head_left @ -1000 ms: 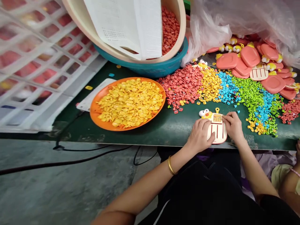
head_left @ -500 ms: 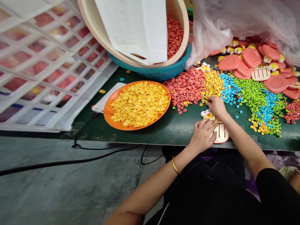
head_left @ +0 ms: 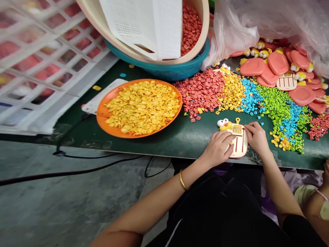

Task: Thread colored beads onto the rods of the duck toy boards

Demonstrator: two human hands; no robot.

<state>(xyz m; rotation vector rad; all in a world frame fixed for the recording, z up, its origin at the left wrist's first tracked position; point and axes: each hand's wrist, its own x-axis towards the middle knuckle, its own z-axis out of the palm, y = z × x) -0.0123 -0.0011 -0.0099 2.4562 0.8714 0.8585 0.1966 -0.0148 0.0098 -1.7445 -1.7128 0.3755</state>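
Observation:
A flat cream toy (head_left: 241,146) with red slots, a small yellow display panel, a key-ring-like loop and a bulging-eyed duck head lies near the table's front edge. My left hand (head_left: 218,146), a gold bangle on its wrist, curls over the toy's left side and grips it; a small yellow bit shows by the fingers. At the upper right edge of the toy, my right hand (head_left: 257,138) is closed in a pinch. Whatever sits between those fingertips is too small to make out. Beyond the hands spread small red pieces (head_left: 203,91), yellow pieces (head_left: 232,92) and blue pieces (head_left: 250,96).
An orange plate (head_left: 100,118) of yellow pieces stands left. Behind are nested basins (head_left: 164,72) with red pieces and a white box (head_left: 168,31). Green pieces (head_left: 273,103) and pink toy bodies (head_left: 277,65) lie right. A white crate (head_left: 59,103) borders the left; another person's arm (head_left: 315,202) shows lower right.
My right hand has drawn back from the yellow pieces to the toy's upper right edge. My left hand stays on the toy. The view has shifted slightly.

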